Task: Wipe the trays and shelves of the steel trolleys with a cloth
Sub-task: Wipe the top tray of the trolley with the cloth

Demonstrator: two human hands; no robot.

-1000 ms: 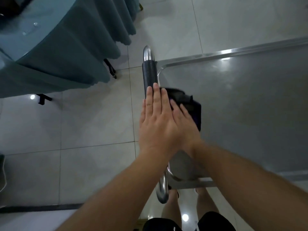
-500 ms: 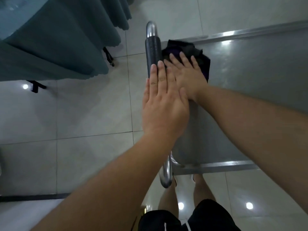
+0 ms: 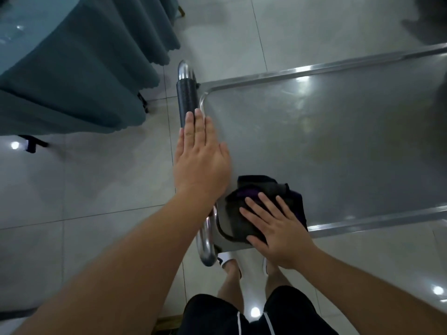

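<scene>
1. We see the steel trolley's top tray (image 3: 338, 146), a grey sheet with a raised, shiny rim.
2. On it, in the near left corner, lies a dark cloth (image 3: 254, 201) with purple folds, bunched up.
3. Our right hand (image 3: 278, 230) presses flat on that cloth.
4. The trolley stands on a pale tiled floor (image 3: 84, 189).
5. A table draped in teal cloth (image 3: 72, 68) also stands on the floor, to the left.

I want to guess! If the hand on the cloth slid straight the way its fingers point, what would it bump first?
Probably the left hand. The right hand points up-left across the cloth; heights are unclear.
</scene>
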